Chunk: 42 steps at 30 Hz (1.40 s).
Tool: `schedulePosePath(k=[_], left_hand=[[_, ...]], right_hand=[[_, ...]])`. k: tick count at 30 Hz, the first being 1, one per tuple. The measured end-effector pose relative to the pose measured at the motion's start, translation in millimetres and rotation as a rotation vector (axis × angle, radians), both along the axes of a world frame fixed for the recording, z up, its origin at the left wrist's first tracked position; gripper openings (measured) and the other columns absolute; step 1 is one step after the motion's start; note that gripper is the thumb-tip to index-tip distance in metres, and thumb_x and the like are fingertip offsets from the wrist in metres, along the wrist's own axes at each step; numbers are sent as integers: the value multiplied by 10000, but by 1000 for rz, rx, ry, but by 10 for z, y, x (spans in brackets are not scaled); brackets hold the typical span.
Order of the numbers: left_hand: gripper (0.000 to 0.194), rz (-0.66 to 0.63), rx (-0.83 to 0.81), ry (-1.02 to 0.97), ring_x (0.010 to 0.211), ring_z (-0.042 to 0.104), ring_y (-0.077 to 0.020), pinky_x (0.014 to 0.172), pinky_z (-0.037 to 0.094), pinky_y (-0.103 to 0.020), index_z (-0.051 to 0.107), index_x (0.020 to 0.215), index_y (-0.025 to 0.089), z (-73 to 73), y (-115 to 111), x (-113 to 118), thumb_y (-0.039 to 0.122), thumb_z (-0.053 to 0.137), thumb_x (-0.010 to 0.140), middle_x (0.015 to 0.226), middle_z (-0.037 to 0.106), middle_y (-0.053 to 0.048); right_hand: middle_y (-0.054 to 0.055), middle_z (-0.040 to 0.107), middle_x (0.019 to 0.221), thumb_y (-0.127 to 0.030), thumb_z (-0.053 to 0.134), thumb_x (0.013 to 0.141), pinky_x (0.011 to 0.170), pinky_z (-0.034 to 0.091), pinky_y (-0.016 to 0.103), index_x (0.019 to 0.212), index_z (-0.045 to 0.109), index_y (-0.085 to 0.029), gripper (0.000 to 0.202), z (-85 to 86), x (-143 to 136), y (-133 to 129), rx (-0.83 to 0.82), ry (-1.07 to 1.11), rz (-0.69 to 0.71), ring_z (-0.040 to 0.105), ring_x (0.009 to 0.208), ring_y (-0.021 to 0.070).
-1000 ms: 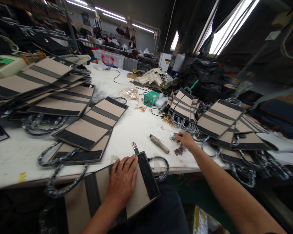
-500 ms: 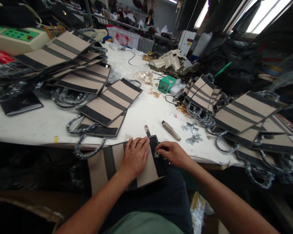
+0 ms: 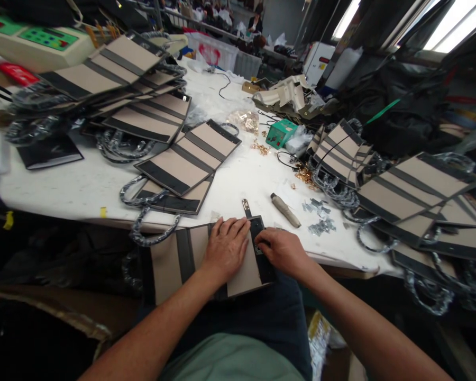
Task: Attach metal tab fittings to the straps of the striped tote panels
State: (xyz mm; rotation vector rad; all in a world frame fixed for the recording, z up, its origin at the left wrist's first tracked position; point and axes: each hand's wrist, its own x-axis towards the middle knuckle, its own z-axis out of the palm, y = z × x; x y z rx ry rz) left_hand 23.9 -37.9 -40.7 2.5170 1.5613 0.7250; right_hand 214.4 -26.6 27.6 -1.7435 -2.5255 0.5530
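A beige bag [image 3: 241,278] with dark bands lies across my lap and against the table edge. My left hand [image 3: 227,248] rests flat on it, fingers stretched out and close together. On the black strip [image 3: 266,272] along its right end sits a small metal plate [image 3: 258,251], partly covered by my right hand [image 3: 281,248]. The fingers of that hand are curled and pinched at the plate. A short tab with a metal clasp [image 3: 245,204] sticks out from the bag's far edge onto the table.
A grey-handled tool [image 3: 285,210] and loose metal plates [image 3: 321,217] lie beyond my right hand. Similar bags are piled at left [image 3: 174,165] and right [image 3: 400,185]. Gold-coloured fittings [image 3: 261,148] lie near a green box [image 3: 281,133] on the white table [image 3: 238,177].
My right fingers have closed in over the metal plate and cover more of it. My left hand stays on the bag. The whole view has shifted slightly.
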Motion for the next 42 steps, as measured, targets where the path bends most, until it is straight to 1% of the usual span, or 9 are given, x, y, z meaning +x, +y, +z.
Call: schedulePosePath(k=[5,11,14,17,21,24,26,35,42], left_hand=[[438,6,3,-11,1348,496,-281,1214,269,-528,541,1441,239,11,-2,5,283,482,1009,1481,582,-38],[445,-1,-7,5,1359,486,-283,1216,266,-531,529,1451,228,12,-9,4,285,476,1013,1481,581,-39],[448,0,-15,11,1362,480,-284,1223,254,-531,527,1456,224,17,-6,0,279,472,1014,1488,575,-32],[448,-2,-10,10,1348,496,-284,1223,258,-526,540,1448,230,22,5,-1,271,482,1006,1485,579,-31],[439,0,34,12,1322,528,-286,1202,294,-525,573,1419,246,11,26,-2,251,506,985,1468,594,-40],[433,2,70,3,1301,546,-286,1189,310,-531,588,1405,241,-1,44,-2,240,503,980,1439,620,-45],[430,0,87,-1,1287,557,-291,1182,319,-536,598,1395,239,-2,52,-3,237,503,976,1423,632,-48],[450,-1,98,-14,1279,574,-292,1177,346,-552,592,1405,265,12,51,-2,238,521,961,1411,639,-60],[426,7,89,-22,1282,570,-287,1177,343,-554,609,1383,249,6,41,0,233,515,968,1422,634,-52]], right_hand=[[5,693,1023,-295,635,945,693,399,273,961,709,-284,77,-22,-13,-73,84,-55,-63,666,896,176],[20,694,973,-244,595,971,789,457,283,978,712,-258,118,-131,15,-128,104,93,-50,667,918,183],[32,712,1011,-259,564,983,840,490,290,1081,718,-260,183,-158,174,-86,130,320,-71,676,938,184],[39,733,1014,-322,589,963,840,507,302,1063,732,-250,188,-155,508,50,259,424,-210,684,921,194],[34,745,993,-344,607,923,800,511,316,1015,755,-243,201,-140,1124,376,362,219,-449,679,822,190],[45,744,1074,-330,591,918,832,501,315,1073,762,-240,248,-149,1498,646,293,-10,-597,682,917,202],[54,740,1110,-345,597,912,822,491,315,1094,770,-246,270,-178,1626,783,240,-88,-631,676,977,220],[61,762,1015,-397,627,869,668,423,310,955,807,-264,240,-296,1641,960,140,-146,-675,678,888,243],[52,752,853,-260,687,799,653,399,270,825,765,-187,109,-253,1687,1078,69,-82,-623,649,783,186]])
